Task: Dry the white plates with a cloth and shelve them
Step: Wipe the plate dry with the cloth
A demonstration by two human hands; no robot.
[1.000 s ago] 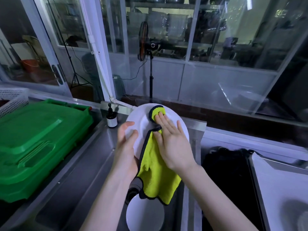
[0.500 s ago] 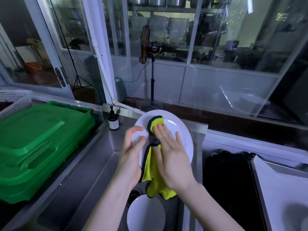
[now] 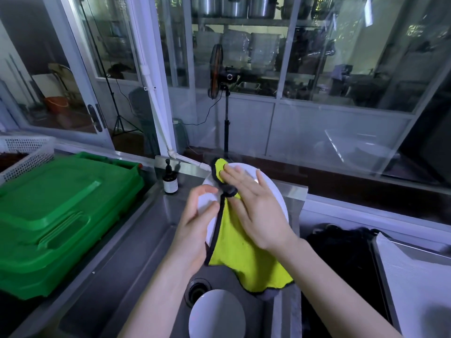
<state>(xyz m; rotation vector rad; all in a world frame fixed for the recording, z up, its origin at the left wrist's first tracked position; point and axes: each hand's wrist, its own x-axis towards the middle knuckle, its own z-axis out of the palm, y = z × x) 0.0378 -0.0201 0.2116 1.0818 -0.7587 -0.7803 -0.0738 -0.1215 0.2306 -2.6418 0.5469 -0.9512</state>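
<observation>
Above steel sink [image 3: 136,252], left hand [image 3: 192,230] curls round smooth white plate [image 3: 278,200], right hand [image 3: 258,213] pressing fluffy yellow cloth [image 3: 244,259] with spread fingers.

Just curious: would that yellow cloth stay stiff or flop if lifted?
Probably floppy: the yellow cloth hangs in folds below the white plate. Likely light too: the right hand pins it with flat fingers.

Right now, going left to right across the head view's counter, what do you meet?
Green bin → pump bottle → left hand gripping the white plate → right hand pressing the yellow cloth → black bundle.
</observation>
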